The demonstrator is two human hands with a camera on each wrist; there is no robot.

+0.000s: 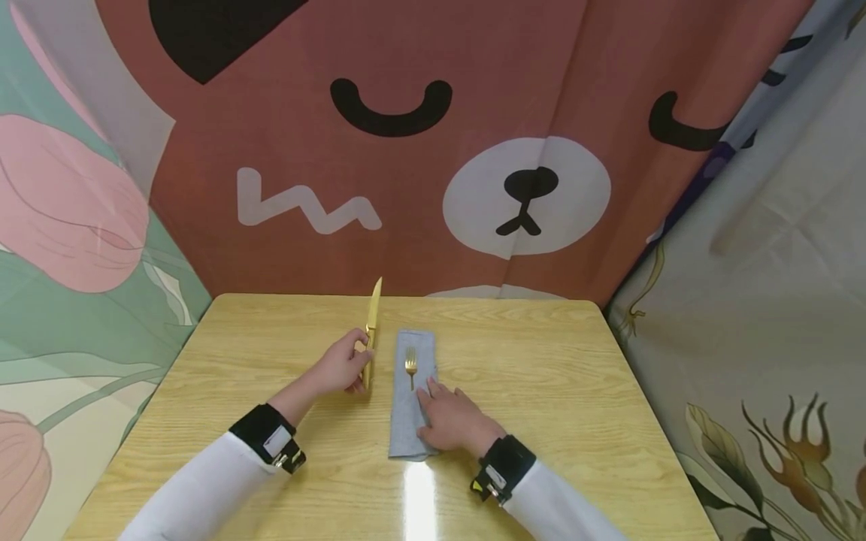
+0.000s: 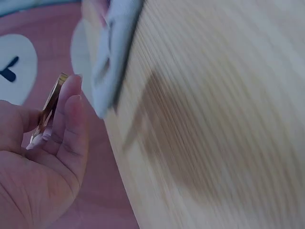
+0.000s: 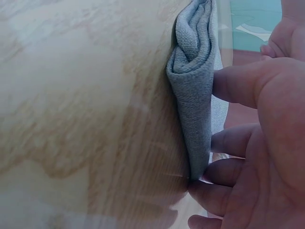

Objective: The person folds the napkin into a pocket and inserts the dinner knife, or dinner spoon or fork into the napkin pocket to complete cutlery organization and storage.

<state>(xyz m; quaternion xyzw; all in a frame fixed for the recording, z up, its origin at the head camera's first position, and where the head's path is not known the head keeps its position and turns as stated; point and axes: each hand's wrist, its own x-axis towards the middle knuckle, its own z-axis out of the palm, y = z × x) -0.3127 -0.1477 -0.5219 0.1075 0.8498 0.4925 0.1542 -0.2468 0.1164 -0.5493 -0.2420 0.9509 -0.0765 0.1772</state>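
Observation:
A gold table knife point(image 1: 373, 308) stands out from my left hand point(image 1: 343, 362), blade toward the far edge of the table. Thumb and fingers pinch its handle point(image 2: 49, 106), held above the table in the left wrist view. To the right lies a folded grey cloth napkin point(image 1: 407, 424), lengthwise on the table. On it rests a small gold fork point(image 1: 410, 361), tines pointing away. My right hand point(image 1: 456, 417) touches the napkin's right side. In the right wrist view the thumb and fingertips of that hand point(image 3: 267, 129) press against the rolled napkin point(image 3: 195, 105), fingers fairly straight.
The light wooden table point(image 1: 541, 361) has rounded far corners. Behind it hangs a brown curtain point(image 1: 406, 173) with a bear print. Printed fabric hangs along both sides, floral on the left point(image 1: 74, 203) and pale on the right point(image 1: 778, 285).

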